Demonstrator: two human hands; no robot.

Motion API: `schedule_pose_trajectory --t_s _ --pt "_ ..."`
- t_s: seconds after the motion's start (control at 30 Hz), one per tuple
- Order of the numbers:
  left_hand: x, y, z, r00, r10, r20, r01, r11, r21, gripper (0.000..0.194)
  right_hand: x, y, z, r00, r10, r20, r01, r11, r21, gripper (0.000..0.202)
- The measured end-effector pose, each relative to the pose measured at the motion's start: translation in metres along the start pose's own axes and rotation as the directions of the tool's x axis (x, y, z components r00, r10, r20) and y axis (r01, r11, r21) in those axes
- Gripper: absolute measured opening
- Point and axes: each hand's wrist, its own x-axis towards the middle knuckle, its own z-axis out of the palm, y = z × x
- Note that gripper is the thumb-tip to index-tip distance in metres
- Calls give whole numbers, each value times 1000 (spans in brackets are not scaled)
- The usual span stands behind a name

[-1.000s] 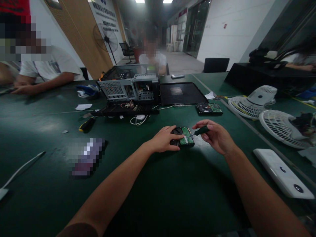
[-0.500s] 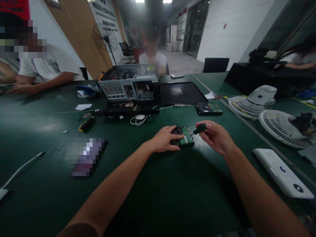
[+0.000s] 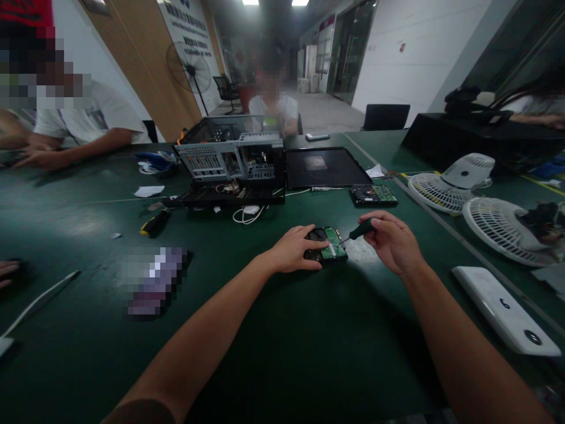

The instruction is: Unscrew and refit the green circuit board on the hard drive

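Note:
A hard drive (image 3: 334,237) lies on the green table with its circuit board facing up. My left hand (image 3: 295,249) steadies it from the left, thumb and fingers spread around its edge and one fingertip on the board. Between the fingers of my right hand (image 3: 392,241) is the dark green handle of a screwdriver (image 3: 362,228). Its thin shaft slants down to the left, and the tip is at the board; whether it sits in a screw is too small to tell.
An opened computer case (image 3: 229,162) stands beyond my hands, its black side panel (image 3: 326,166) beside it. A second hard drive (image 3: 374,195) lies further back right. White fan parts (image 3: 507,227) and a white power bank (image 3: 505,309) are at right. Another person's hand (image 3: 7,272) shows at left.
My right hand has shifted a little to the right, and the screwdriver leans lower while its tip stays at the board. Another person's hand has appeared at the left edge.

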Motion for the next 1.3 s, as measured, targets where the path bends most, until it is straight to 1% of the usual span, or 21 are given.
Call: schedule_pose_trajectory --t_s 0.13,0.2,0.27,0.37,0.47,0.7,0.87,1.0,1.13,1.2,1.3 --pt "1 -1 1 1000 21 -12 -21 1000 12 67 -2 -1 0 995 60 75 -64 996 65 6" --pt "2 -2 3 999 27 -20 -26 999 19 67 -3 -2 1 990 80 116 -90 992 86 8" --pt "2 -2 3 999 25 -21 -25 999 23 67 -4 -4 2 985 97 144 -110 990 85 14" --pt "1 -1 2 1000 21 -21 -21 999 29 67 -5 -6 2 979 120 167 -131 990 58 25" --pt "1 0 1 999 26 -22 -25 999 34 67 -6 -7 2 976 126 179 -136 990 47 30" --pt "1 0 0 1000 26 -14 -26 999 28 67 -6 -3 4 966 158 206 -176 982 70 23" --pt "2 -2 3 999 28 -18 -28 999 26 68 -8 -8 6 971 156 182 -171 983 70 18" --pt "3 -3 5 999 34 -29 -33 999 23 67 -9 -9 8 977 117 180 -127 991 47 14" --pt "2 -2 4 999 27 -22 -26 999 22 67 -6 -6 7 992 81 94 -82 997 13 22" --pt "2 -2 3 1000 19 -17 -19 1000 21 67 -5 -3 5 997 63 53 -64 998 0 20" --pt "3 -2 3 1000 16 -15 -15 1000 19 67 -3 -1 3 997 65 48 -66 998 8 15"
